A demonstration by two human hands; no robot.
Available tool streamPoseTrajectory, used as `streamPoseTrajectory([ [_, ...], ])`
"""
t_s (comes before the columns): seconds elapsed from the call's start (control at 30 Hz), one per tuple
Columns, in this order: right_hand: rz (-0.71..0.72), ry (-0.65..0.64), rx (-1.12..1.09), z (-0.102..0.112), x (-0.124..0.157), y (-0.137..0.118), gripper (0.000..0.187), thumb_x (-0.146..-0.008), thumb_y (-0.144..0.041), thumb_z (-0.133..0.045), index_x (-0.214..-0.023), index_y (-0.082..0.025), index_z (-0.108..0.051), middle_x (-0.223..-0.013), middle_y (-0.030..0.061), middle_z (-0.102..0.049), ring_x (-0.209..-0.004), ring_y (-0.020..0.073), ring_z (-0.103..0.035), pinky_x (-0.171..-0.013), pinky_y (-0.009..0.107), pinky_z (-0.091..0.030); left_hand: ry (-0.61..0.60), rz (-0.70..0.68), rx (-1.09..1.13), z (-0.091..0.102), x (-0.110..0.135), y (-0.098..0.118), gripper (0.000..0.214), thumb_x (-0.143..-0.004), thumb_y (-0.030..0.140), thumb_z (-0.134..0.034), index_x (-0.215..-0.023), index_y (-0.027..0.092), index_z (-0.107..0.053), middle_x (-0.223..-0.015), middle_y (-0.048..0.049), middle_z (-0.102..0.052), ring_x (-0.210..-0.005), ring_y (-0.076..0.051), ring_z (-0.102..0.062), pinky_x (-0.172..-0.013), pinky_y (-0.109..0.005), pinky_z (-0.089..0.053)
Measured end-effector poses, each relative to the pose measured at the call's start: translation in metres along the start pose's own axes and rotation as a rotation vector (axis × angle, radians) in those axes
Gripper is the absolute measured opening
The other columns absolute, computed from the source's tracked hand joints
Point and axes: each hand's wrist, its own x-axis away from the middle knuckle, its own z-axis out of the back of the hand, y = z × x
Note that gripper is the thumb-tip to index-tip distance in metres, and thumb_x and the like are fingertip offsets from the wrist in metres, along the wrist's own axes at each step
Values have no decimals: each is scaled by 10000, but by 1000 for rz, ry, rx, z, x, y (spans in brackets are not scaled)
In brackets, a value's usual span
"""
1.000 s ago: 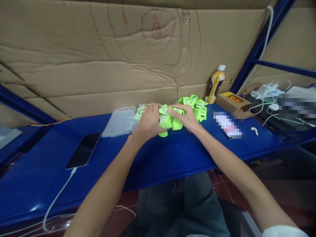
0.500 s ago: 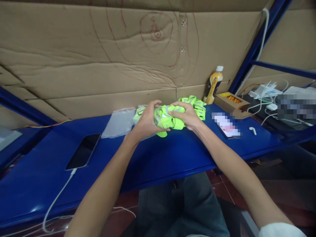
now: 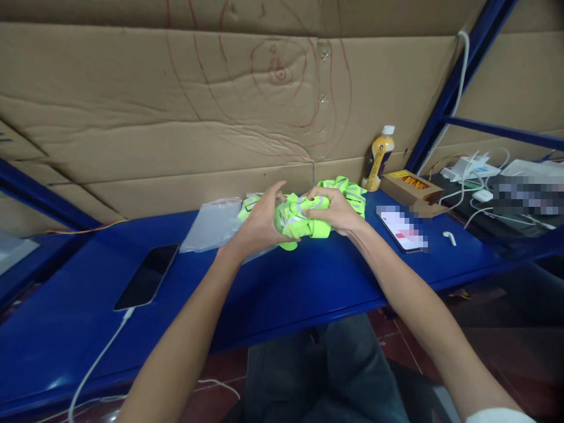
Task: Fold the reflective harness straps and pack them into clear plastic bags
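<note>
While the right hand (image 3: 337,212) had its thumb and fingers closed on a bright green bundle (image 3: 304,224) with silvery stripes, the left hand (image 3: 262,223) curved around the bundle's left end, thumb and fingers spread wide apart. The bundle was between the two hands, over the blue table (image 3: 299,288). More green cloth (image 3: 355,197) lay just behind the right hand, and a clear plastic bag (image 3: 211,226) lay left of the left hand.
</note>
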Motion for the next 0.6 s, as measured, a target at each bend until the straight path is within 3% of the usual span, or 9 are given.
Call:
streamPoseTrajectory([
  [0.1,9,-35,53,4,1,0,273,-630,-306,-881,-828,-214,-718,-948,-1,-692,-917,212,-629,-837,328,-490,-69,5,-5,2,2,-2,1426,-546,502,-1069,-1692,249,-257,-1452,-171,-587,-1369,-416,-599,-1201,-611,-475],
  [0.23,64,-75,168,2,1,2,262,-663,-331,-878,-846,-211,-734,-907,7,-703,-891,224,-638,-814,340,-496,-115,-55,-84,-8,6,6,1376,-641,446,-1021,-1723,254,-193,-1631,-224,-451,-1517,-460,-472,-1242,-631,-445],
  [0.37,237,74,280,-12,1,5,187,-743,-348,-808,-850,-217,-728,-903,19,-752,-901,249,-685,-890,384,-508,-22,-132,-237,-22,7,17,1195,-751,195,-834,-1732,182,-151,-1537,-234,-463,-1494,-443,-473,-1214,-614,-479],
  [0.47,312,188,277,-23,3,8,203,-800,-398,-786,-855,-223,-699,-941,36,-772,-939,264,-715,-923,398,-525,79,-182,-394,-29,7,23,1156,-776,125,-735,-1740,104,-97,-1461,-254,-488,-1417,-448,-510,-1186,-623,-483],
  [0.6,379,170,274,-30,5,11,201,-864,-383,-722,-983,-223,-697,-1019,42,-775,-1004,257,-720,-969,397,-545,124,-203,-459,-32,7,23,1147,-796,95,-676,-1759,137,-55,-1449,-238,-513,-1372,-421,-540,-1168,-609,-484],
])
